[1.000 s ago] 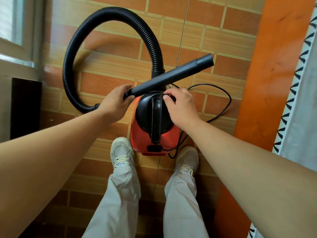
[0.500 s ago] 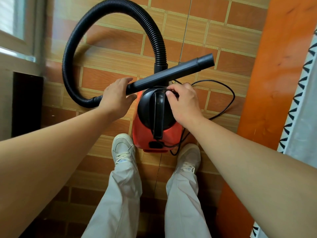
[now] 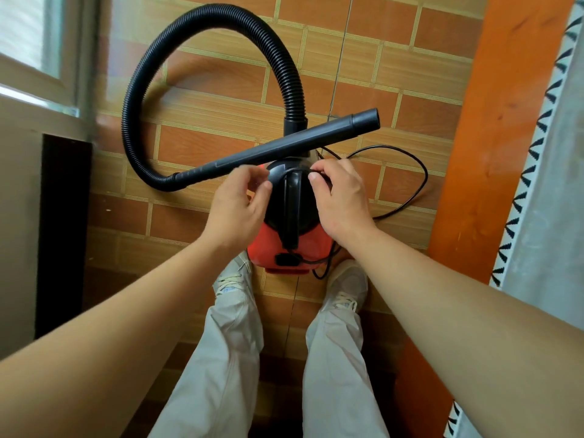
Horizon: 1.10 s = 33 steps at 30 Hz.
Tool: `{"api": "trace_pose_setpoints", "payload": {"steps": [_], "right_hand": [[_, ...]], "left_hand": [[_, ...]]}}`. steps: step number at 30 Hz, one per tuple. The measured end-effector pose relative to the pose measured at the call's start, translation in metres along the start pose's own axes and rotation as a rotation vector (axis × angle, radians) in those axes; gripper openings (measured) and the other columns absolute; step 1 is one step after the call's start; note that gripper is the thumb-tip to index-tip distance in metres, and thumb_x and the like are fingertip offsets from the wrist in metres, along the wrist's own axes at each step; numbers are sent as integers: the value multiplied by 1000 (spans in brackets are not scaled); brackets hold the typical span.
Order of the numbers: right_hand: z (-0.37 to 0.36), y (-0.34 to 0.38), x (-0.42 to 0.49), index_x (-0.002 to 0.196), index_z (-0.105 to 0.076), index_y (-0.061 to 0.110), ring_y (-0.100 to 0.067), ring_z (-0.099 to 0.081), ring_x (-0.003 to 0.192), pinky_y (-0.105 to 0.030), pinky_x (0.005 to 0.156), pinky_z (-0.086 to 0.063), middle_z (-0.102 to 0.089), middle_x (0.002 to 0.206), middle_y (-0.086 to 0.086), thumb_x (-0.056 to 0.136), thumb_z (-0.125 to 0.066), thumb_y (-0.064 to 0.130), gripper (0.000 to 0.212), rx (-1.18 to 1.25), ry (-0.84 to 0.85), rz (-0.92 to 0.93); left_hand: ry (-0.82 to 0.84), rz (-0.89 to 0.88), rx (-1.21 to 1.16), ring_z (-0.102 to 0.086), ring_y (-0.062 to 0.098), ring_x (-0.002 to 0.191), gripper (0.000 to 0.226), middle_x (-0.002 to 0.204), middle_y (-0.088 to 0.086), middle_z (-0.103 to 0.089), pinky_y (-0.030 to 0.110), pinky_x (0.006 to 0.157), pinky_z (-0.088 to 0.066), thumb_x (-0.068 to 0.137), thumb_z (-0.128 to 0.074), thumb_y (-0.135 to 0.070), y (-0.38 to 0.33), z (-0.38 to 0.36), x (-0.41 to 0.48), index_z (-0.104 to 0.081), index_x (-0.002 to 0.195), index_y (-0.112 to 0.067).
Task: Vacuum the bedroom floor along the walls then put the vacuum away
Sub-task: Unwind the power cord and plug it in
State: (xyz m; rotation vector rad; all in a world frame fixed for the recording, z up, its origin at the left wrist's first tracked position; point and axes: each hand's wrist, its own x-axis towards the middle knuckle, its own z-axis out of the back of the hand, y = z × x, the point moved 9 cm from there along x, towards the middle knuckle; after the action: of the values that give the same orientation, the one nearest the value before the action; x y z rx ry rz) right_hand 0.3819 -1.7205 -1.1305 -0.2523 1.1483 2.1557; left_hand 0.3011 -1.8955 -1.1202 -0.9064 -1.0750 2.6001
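Observation:
A small red vacuum (image 3: 268, 249) with a black domed top and carry handle (image 3: 291, 210) stands on the tiled floor just ahead of my shoes. Its ribbed black hose (image 3: 202, 23) arcs up and left, then down into the straight black wand (image 3: 316, 137), which lies across the vacuum's top. My left hand (image 3: 237, 207) is at the dome's left edge, thumb and forefinger pinching the thin black power cord. My right hand (image 3: 341, 200) grips the same cord at the dome's upper right. The power cord (image 3: 414, 175) loops out on the floor to the right.
A window and wall (image 3: 31, 74) with a dark panel (image 3: 63, 232) below it run along the left. An orange wooden board (image 3: 493, 153) and white fabric with a black pattern (image 3: 556, 184) border the right. My shoes (image 3: 230, 281) flank the vacuum's near end.
My left hand has let go of the wand's handle end and moved right to the vacuum's dome, taking the cord. The right hand stays at the dome's top.

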Motion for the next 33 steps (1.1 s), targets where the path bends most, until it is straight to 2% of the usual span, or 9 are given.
{"api": "trace_pose_setpoints", "payload": {"steps": [2, 7, 10, 13, 17, 21, 23, 28, 33], "right_hand": [[6, -1, -13, 116, -68, 20, -13, -51, 104, -27, 84, -40, -53, 110, 4, 104, -52, 26, 20, 11, 0, 1], [13, -16, -37, 118, -69, 21, -17, -54, 110, -30, 92, -42, -59, 112, 2, 104, -54, 25, 21, -8, 80, 30], [16, -26, -40, 117, -70, 23, -16, -52, 113, -30, 96, -39, -61, 114, 3, 103, -55, 26, 20, -41, 117, 20], [16, -32, -39, 124, -67, 23, -16, -53, 117, -28, 97, -39, -61, 119, 3, 103, -55, 23, 24, -36, 123, -22], [19, -63, -39, 142, -53, 22, -17, -52, 124, -31, 102, -43, -52, 138, 0, 105, -51, 20, 38, 36, 61, -269], [21, -128, -74, 146, -49, 19, -27, -54, 113, -37, 94, -49, -53, 141, -8, 103, -42, 6, 45, 281, -28, -802], [9, -147, -97, 147, -49, 16, -32, -54, 121, -46, 103, -50, -51, 145, -12, 102, -41, 4, 47, 409, 36, -952], [-25, -160, -126, 153, -44, 25, -30, -49, 132, -52, 107, -48, -46, 153, -7, 102, -51, 15, 52, 416, 181, -971], [-49, -176, -145, 152, -40, 16, -26, -61, 106, -45, 92, -59, -60, 126, -10, 100, -60, 11, 55, 589, 163, -1113]], "left_hand": [[74, 15, -44, -63, 6, 110, 28, 120, -8, -67, 28, 96, -53, 104, -57, -28, -5, -11, -17, -62, 131, -18], [209, 4, -47, -59, 4, 123, 49, 135, -6, -62, 4, 94, -44, 102, -61, -17, -12, -32, -45, -48, 149, -20], [132, 83, -36, -64, 6, 111, 39, 120, -6, -66, 21, 94, -53, 100, -65, -19, -4, -28, -44, -56, 138, -20], [118, 121, 22, -65, 5, 96, 25, 104, -8, -67, 19, 81, -54, 99, -67, -20, 0, -26, -47, -60, 123, -22], [118, 115, 37, -65, 8, 94, 13, 99, -9, -66, 21, 77, -54, 99, -66, -18, -7, -28, -60, -60, 110, -23], [141, 119, -20, -68, 12, 92, 13, 99, -6, -69, 38, 82, -62, 100, -62, -17, -18, -35, -77, -60, 111, -25], [167, 159, -38, -71, 17, 91, 13, 98, -3, -71, 44, 81, -63, 100, -62, -18, -17, -44, -83, -61, 110, -27], [201, 224, -66, -71, 18, 90, 12, 100, 3, -70, 17, 66, -57, 102, -58, -11, -17, -66, -88, -61, 112, -18], [263, 239, -51, -72, 15, 90, 12, 101, -1, -69, 34, 78, -64, 104, -56, -13, -19, -84, -87, -60, 113, -20]]}}
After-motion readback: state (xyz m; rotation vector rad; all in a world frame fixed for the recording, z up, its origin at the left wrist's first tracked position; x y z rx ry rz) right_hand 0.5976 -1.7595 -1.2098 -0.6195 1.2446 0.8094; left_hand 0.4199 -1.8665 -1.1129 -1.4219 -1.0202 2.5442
